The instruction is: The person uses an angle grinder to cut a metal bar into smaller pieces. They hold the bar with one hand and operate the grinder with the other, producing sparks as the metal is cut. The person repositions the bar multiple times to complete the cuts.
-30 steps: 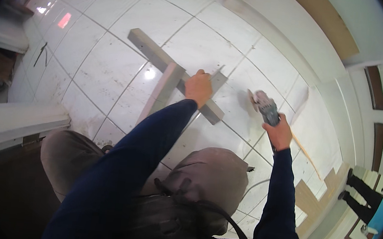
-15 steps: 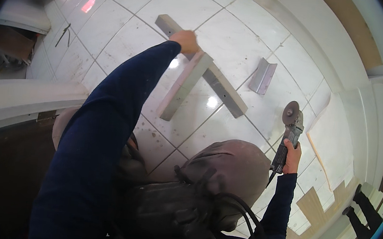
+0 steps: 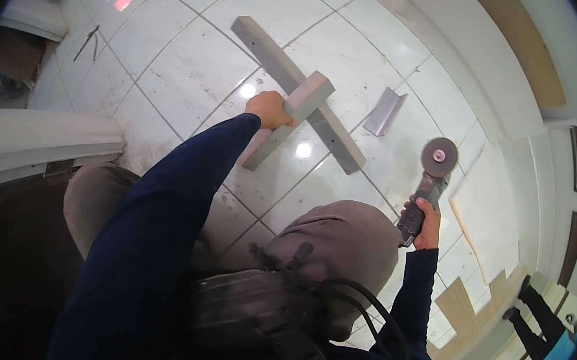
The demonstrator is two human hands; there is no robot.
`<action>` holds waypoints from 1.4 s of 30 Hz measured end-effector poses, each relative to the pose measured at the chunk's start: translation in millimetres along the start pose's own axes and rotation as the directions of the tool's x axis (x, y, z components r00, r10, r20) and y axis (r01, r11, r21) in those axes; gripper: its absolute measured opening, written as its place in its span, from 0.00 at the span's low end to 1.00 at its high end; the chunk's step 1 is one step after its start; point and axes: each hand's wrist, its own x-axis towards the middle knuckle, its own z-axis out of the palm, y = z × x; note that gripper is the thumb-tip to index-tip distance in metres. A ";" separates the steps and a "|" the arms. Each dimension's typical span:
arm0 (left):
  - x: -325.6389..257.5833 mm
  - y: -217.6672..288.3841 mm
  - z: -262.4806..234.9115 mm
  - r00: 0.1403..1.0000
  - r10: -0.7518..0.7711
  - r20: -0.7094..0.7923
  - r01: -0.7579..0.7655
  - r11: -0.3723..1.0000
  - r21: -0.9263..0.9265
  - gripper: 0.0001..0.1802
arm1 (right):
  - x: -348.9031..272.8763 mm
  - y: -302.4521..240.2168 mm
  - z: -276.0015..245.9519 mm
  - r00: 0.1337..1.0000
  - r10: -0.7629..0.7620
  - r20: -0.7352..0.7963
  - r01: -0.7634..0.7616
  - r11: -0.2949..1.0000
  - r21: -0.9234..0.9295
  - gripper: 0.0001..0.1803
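My left hand (image 3: 270, 110) is closed around the side of a short grey square bar (image 3: 313, 91), at about its middle. The far end of that bar lies across a longer grey square bar (image 3: 273, 57), which rests slantwise on the floor and has small holes in it. My right hand (image 3: 427, 225) grips the body of an angle grinder (image 3: 428, 189), off to the right beside my knee. The grinder's disc (image 3: 439, 156) points away from me with its flat face upward, apart from both bars. Whether the disc is spinning I cannot tell.
A short angled metal piece (image 3: 385, 112) lies on the white tiled floor (image 3: 194, 75) right of the bars. Brown sheet pieces (image 3: 461, 310) lie at the lower right, near another person (image 3: 552, 345) standing. A thin strip (image 3: 469, 235) is near the right wall.
My left hand has moved from beside the long bar nearer to me, onto the short bar. The short bar's far end has shifted across the long bar. The grinder's disc face has turned upward.
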 end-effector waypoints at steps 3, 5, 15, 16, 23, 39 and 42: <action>-2.4 51.1 -2.2 0.992 0.081 -0.097 -0.081 0.997 0.010 0.30 | -2.9 -10.8 -0.1 1.000 -0.008 0.019 0.010 0.996 -0.085 0.23; -2.0 63.8 9.8 0.938 0.131 -0.321 -0.129 0.991 0.028 0.32 | -3.5 -11.3 6.5 0.998 0.052 0.024 -0.051 0.998 -0.035 0.23; -42.5 -2.4 49.4 0.976 0.043 -0.213 -0.023 0.995 0.096 0.45 | 8.8 -17.8 29.0 0.994 -0.001 0.108 0.014 0.992 -0.123 0.25; -43.1 -1.7 48.8 0.979 0.031 -0.199 -0.017 0.997 0.075 0.44 | 10.8 -20.9 32.5 0.993 0.000 0.117 0.020 0.984 -0.176 0.25; -38.8 14.2 47.8 0.970 0.034 -0.241 -0.053 0.996 -0.073 0.38 | 20.7 -30.8 77.7 0.976 -0.119 0.184 0.192 0.870 -0.455 0.27; -66.5 -57.8 52.0 0.958 0.036 -0.283 -0.010 0.996 0.092 0.31 | 29.8 -57.8 140.8 0.939 -0.133 0.317 0.304 0.752 -0.584 0.27; -96.9 -99.3 48.8 0.963 -0.056 -0.262 0.087 0.991 0.106 0.32 | 30.0 -48.9 167.2 0.916 -0.129 0.379 0.324 0.796 -0.511 0.28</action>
